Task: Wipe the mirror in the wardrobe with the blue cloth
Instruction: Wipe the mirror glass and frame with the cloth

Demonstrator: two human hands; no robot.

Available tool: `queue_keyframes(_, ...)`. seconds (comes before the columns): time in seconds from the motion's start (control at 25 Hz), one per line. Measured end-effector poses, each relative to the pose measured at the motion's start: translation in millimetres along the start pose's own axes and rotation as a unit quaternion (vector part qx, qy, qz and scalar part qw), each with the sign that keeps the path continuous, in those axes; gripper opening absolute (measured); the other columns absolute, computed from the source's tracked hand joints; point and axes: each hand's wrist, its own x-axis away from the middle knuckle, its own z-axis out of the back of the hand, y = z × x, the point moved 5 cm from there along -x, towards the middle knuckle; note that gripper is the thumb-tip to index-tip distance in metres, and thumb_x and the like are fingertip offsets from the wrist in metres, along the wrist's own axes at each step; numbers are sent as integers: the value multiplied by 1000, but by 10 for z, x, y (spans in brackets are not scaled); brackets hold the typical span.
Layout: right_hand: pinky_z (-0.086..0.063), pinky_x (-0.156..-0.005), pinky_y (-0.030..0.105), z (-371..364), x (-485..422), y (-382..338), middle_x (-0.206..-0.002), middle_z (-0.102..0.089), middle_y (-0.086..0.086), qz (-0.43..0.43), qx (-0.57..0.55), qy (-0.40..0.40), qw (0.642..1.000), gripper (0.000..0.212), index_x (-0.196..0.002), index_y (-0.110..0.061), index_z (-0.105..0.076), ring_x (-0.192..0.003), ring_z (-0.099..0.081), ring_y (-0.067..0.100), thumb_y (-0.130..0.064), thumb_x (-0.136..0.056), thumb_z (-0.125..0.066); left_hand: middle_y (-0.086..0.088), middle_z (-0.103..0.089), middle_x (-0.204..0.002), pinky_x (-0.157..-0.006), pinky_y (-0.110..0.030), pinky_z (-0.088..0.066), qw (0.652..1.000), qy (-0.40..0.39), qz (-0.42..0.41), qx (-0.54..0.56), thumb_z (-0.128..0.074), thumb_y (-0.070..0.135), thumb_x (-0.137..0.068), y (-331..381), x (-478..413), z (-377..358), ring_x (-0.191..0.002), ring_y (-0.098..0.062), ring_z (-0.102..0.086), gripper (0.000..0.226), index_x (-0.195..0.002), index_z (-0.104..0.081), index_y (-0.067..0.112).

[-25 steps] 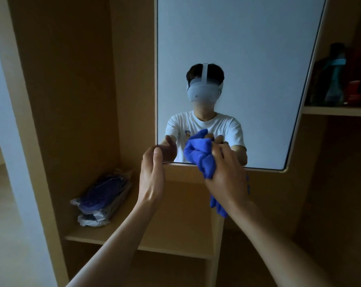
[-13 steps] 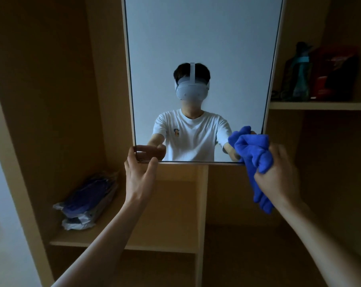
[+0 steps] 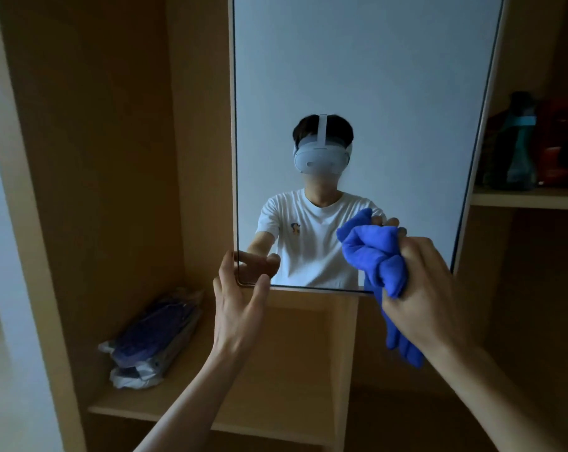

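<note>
**Fingers (image 3: 416, 256) bunched on cloth (image 3: 374, 252), low right on the mirror (image 3: 357, 93)**

Fingers of the right hand (image 3: 432, 288) are curled tight round the blue cloth. Its wad presses against the glass just above the bottom edge, and a loose tail hangs below the fist. The mirror stands upright, long axis vertical. Nearly all of its face lies up and to the left of the wad, with a narrower strip to the right. A wipe from here would likely run up or leftward. The right hand is the one on the work. The left hand (image 3: 237, 308) is at the lower left corner, thumb under the bottom edge and fingers round the side, seemingly steadying it.

Half a second ago the cloth sat over the mirror's right edge at the bottom corner. Now it is further left, well inside the frame. The left hand keeps the same corner. A wrapped package (image 3: 152, 337) lies on the shelf at left.
</note>
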Motion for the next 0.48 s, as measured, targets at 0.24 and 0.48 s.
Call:
queue_keyframes(0.24,-41,-63,14,198,-643,-524,-100,-54,-11,-7,-78,-21,997,37,-118,-23,-54,-86,-57,10,-22,-81,-60,12,-52,-137,-96,-29,-35,1000,-22,17,4,-44,52,-103,597,-723,224,-122,-9,-49,62,-158,-21,37)
queue_keyframes(0.48,-34,-64,6,825,-1757,-988,-98,-54,-15,12,-113,-56,992,45,-116,-25,-54,-83,-53,3,-43,-76,-46,32,-60,-112,-89,-17,-42,999,-24,-9,27,-45,48,-104,1884,-1468,400,-103,19,-53,43,-145,-34,44)
